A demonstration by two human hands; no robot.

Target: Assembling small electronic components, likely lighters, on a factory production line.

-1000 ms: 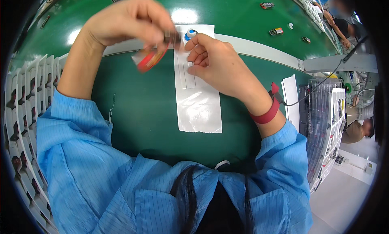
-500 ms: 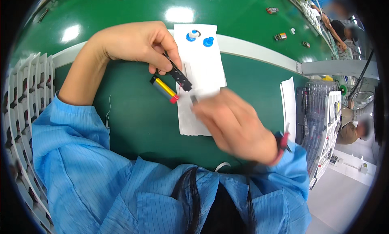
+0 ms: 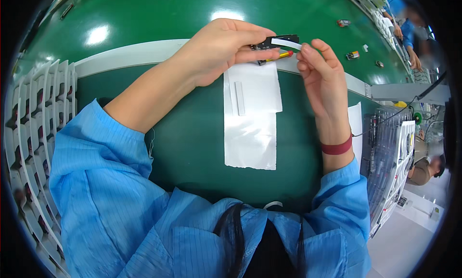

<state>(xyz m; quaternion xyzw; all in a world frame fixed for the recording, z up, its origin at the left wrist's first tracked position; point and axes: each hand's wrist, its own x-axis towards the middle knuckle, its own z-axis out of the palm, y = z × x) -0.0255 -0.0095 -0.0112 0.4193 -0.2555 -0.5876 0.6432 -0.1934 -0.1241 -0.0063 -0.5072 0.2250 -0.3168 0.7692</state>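
Observation:
Pinched by my left hand [image 3: 224, 49] is a slim black circuit board [image 3: 291, 38], raised above the far end of the mat. A yellow cylindrical battery cell [image 3: 279, 56] with a red end hangs beside it. My right hand [image 3: 323, 76] pinches one end of a narrow white strip [image 3: 287, 43] between thumb and fingertips. The strip's other end lies against the board near my left fingers; whether it sticks there I cannot tell. Below my hands, a white backing sheet [image 3: 250, 143] lies on the green mat, bearing another pale strip [image 3: 239, 99].
White slotted trays [image 3: 43, 109] stand at the left. Clear plastic trays [image 3: 380, 143] are stacked at the right. Beyond the pale rail [image 3: 125, 55], a green conveyor-like surface [image 3: 144, 18] carries several small parts, including a battery assembly [image 3: 352, 55]. Other people sit at the far right.
Both hands have moved away from me, my left to the right with the board and cell. My right hand has turned and now holds the white strip against the board. The blue pieces are hidden.

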